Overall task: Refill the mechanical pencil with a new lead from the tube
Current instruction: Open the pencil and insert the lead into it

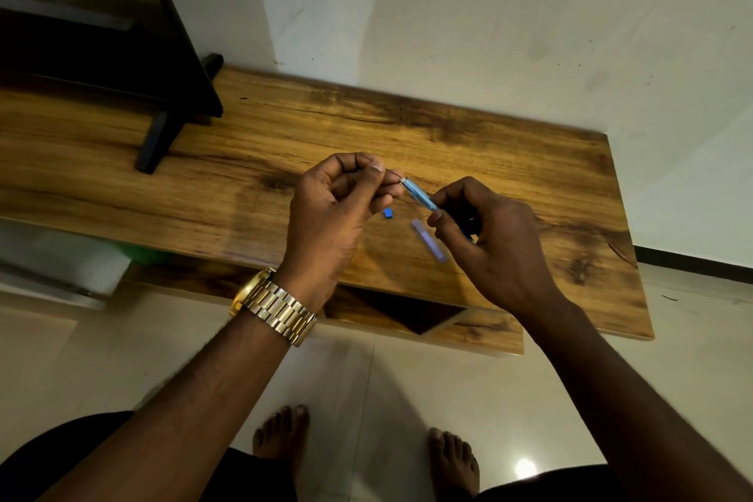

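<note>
Wood-grain boards of a low table (407,122) run under both my hands, with a pale wall behind it and pale floor tiles below, where my bare feet show. At about ten o'clock on the tabletop stands the dark foot of a black screen (155,143).

My right hand (489,240) holds the mechanical pencil (419,196) above the table, fingers curled round its lower barrel, thumb and forefinger pinching it. The blue translucent barrel points away from that hand toward ten o'clock, its open end up.

My left hand (338,208) is at nine o'clock from the pencil's open end, close beside it. Thumb and forefinger are pressed together on a thin dark lead (394,174), the other fingers curled in. The lead runs from my fingertips to the pencil's end; I cannot tell how far it has gone in. A gold watch (273,306) sits on that wrist.

Flat on the table, at six o'clock from the pencil, lies the pale lilac lead tube (428,240), just beside my right fingers. A small blue cap (388,213) lies on the wood at nine o'clock from the tube, between my two hands.
</note>
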A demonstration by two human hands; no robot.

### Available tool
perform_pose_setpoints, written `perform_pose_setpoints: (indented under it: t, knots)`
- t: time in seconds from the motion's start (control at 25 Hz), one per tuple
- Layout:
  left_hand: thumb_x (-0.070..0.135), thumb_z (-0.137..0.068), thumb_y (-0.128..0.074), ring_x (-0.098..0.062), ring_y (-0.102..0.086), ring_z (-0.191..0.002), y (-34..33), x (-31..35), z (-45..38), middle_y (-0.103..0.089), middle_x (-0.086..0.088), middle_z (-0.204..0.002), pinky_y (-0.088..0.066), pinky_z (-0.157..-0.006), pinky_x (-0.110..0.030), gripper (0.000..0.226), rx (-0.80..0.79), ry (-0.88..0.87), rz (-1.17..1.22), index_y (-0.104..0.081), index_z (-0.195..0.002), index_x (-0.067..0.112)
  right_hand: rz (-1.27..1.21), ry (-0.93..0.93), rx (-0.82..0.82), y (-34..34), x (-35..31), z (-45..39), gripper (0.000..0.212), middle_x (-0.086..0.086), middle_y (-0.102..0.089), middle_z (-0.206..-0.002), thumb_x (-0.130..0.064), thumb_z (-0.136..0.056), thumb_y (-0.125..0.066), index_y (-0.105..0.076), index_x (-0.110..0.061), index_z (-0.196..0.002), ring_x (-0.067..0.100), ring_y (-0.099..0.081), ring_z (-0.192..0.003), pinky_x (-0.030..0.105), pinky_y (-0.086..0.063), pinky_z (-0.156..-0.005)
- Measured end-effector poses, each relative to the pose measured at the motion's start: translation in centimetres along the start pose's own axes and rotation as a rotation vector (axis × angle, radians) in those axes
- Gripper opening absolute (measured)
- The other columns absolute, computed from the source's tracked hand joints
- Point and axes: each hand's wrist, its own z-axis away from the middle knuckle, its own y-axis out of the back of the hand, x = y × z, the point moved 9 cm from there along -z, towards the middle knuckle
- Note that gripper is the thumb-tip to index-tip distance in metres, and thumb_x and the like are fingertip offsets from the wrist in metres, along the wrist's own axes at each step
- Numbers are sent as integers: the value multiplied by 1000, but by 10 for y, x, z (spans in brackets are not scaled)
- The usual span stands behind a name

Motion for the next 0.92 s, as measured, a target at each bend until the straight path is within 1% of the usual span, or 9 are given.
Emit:
perform_pose_setpoints:
  t: [0.08, 0.2, 0.4, 0.48, 0.56, 0.64, 0.76, 0.8, 0.92]
  knots:
    - [18, -105, -69, -19, -83, -97, 0, 0, 0, -85, -9, -105, -64, -80, -22, 14, 0, -5, -6, -72, -115, 8, -14, -7, -5, 0, 0, 0, 14, -10, -78, -99, -14, -104, -72, -75, -16, -118, 8, -76, -86, 23, -58, -76]
    - [17, -105, -69, -18, -84, -96, 1, 0, 0, -86, -8, -104, -64, -80, -21, 12, 2, -17, -27, -72, -114, 10, -11, -5, -14, 0, -2, 0, 15, -8, -79, -101, -15, -105, -71, -75, -16, -119, 12, -77, -88, 33, -63, -80]
    - [17, -104, -71, -19, -84, -96, 4, 4, -1, -85, -7, -102, -66, -82, -26, 10, 16, -100, -150, -73, -112, 11, 21, 15, -14, 3, -5, 1, 16, -7, -79, -102, -17, -104, -73, -75, -16, -120, 12, -77, -88, 36, -65, -81]
    - [18, -103, -73, -19, -83, -97, 4, 6, -2, -85, -6, -103, -68, -85, -33, 12, 18, -134, -234, -74, -112, 10, 27, 23, -13, 3, -7, 1, 16, -9, -78, -101, -18, -104, -73, -75, -16, -120, 10, -77, -88, 35, -64, -81]
    - [21, -101, -75, -20, -82, -99, 4, 4, -2, -84, -4, -104, -68, -86, -41, 10, 7, -140, -303, -77, -110, 15, 18, 23, -13, 3, -7, 1, 16, -7, -80, -101, -17, -104, -74, -76, -15, -119, 11, -78, -87, 36, -64, -80]
    - [24, -100, -77, -18, -80, -101, 1, 3, -1, -83, 1, -105, -67, -88, -44, 8, -17, -140, -368, -78, -107, 21, -5, 13, -15, 2, -6, 0, 15, -6, -81, -100, -16, -104, -74, -75, -15, -119, 11, -79, -87, 34, -65, -81]
    - [22, -100, -77, -12, -79, -103, -4, 5, 0, -82, 5, -108, -67, -87, -42, 10, -54, -166, -426, -79, -110, 20, -103, -39, -30, -2, -2, 1, 14, -6, -82, -100, -15, -105, -75, -75, -14, -118, 8, -81, -90, 29, -65, -83]
    - [20, -100, -77, -11, -78, -104, -5, 7, 1, -82, 6, -111, -67, -86, -41, 11, -57, -184, -437, -78, -111, 19, -155, -68, -37, -5, -1, 1, 13, -5, -83, -100, -15, -105, -74, -74, -14, -118, 8, -82, -91, 30, -66, -83]
    - [21, -99, -78, -8, -78, -104, -9, 14, 3, -81, 11, -113, -67, -83, -29, 18, -45, -255, -484, -78, -117, 20, -284, -132, -57, -13, 1, 3, 13, 0, -83, -103, -14, -106, -72, -71, -11, -119, 11, -83, -95, 44, -68, -88]
